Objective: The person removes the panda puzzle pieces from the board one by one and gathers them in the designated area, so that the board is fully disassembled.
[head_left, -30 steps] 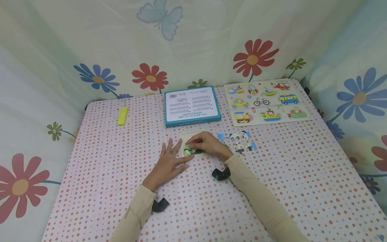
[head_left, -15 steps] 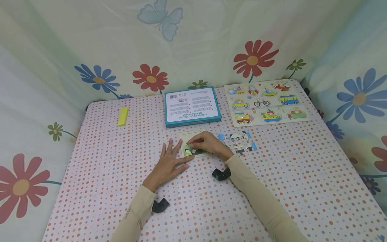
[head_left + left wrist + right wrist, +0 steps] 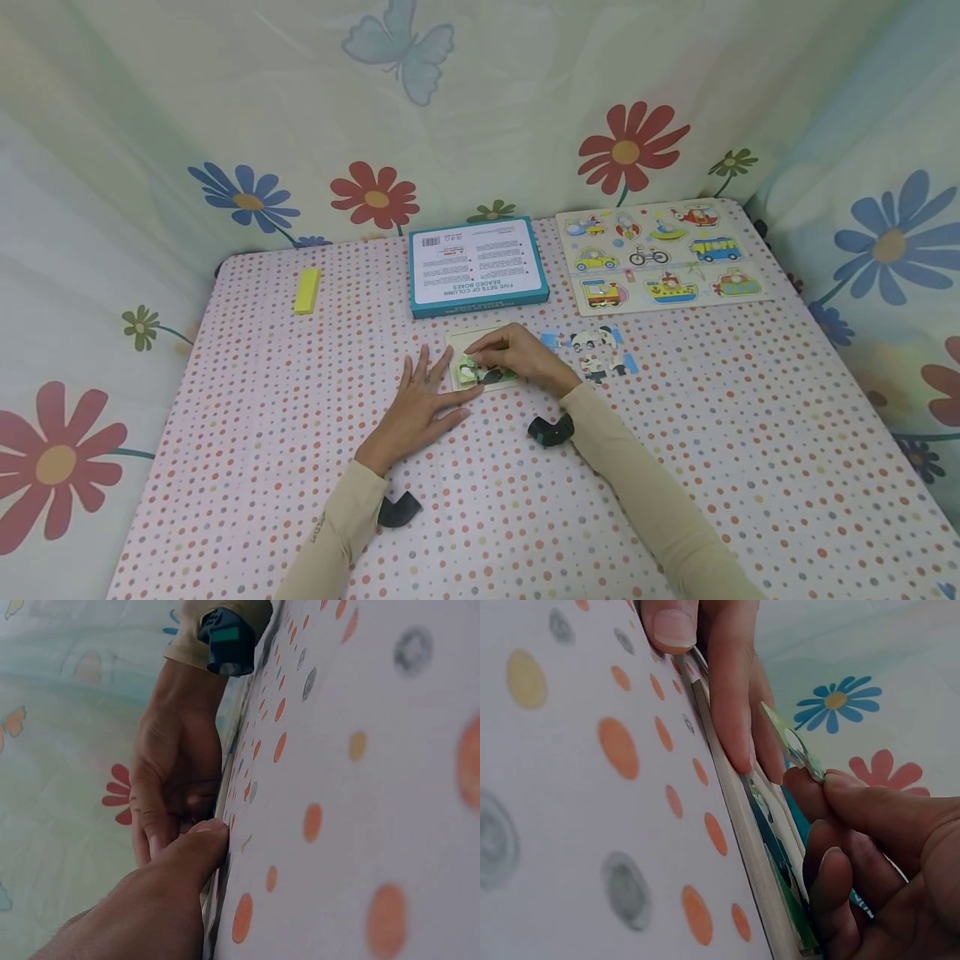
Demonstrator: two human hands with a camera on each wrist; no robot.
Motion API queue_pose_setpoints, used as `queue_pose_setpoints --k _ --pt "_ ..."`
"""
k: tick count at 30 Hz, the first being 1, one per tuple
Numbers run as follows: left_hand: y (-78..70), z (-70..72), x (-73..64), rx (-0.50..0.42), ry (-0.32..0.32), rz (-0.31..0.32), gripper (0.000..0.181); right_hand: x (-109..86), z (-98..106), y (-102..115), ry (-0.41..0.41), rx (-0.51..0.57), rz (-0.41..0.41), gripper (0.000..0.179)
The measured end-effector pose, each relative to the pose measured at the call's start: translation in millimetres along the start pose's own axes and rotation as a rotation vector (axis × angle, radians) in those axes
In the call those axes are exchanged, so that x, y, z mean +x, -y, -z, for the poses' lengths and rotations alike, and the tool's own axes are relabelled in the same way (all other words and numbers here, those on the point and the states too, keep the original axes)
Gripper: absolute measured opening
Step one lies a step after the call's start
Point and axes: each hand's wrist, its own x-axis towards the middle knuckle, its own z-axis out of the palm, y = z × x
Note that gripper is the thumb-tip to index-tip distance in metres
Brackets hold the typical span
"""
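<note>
A small wooden puzzle tray lies in the middle of the table in the head view, with green and black picture pieces along its near side. Between thumb and index finger, my right hand pinches a green puzzle piece, tilted up above the tray in the right wrist view. My left hand has its fingers spread at the tray's left and near edges, steadying against its rim. Right of the tray lie several loose panda puzzle pieces, partly joined in a picture. My right hand covers part of the tray.
A teal-edged box stands behind the tray. A vehicle puzzle board lies at the back right, and a yellow block at the back left. Flowered curtain borders the dotted tablecloth.
The green piece in my right fingertips has shifted and tilted slightly over the tray's left part. My left hand stays in place at the tray's edge.
</note>
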Motion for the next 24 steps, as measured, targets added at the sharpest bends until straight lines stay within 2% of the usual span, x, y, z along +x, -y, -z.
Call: queue_pose_setpoints --k 6,8,13,15,19,24 --pt "-0.6 0.3 -0.4 -0.007 0.01 0.006 0.04 -2.8 4 1 0.004 0.053 0.007 0.024" --pt "-0.7 0.4 -0.6 -0.008 0.013 0.009 0.04 -6.5 6 9 0.009 0.073 0.002 0.025" --pt "-1.1 -0.1 0.0 -0.007 0.016 0.009 0.039 -5.7 9 6 -0.009 0.096 -0.008 0.024" --pt "-1.3 -0.5 0.3 -0.008 0.014 0.006 0.039 -3.8 11 -1 -0.03 0.094 0.005 0.023" --pt "-1.2 -1.3 0.1 -0.007 0.012 0.003 0.039 -13.2 22 4 -0.081 0.088 0.014 0.024" --pt "-0.8 -1.1 -1.0 0.007 -0.001 -0.001 0.039 -33.7 45 3 -0.146 0.094 0.018 0.026"
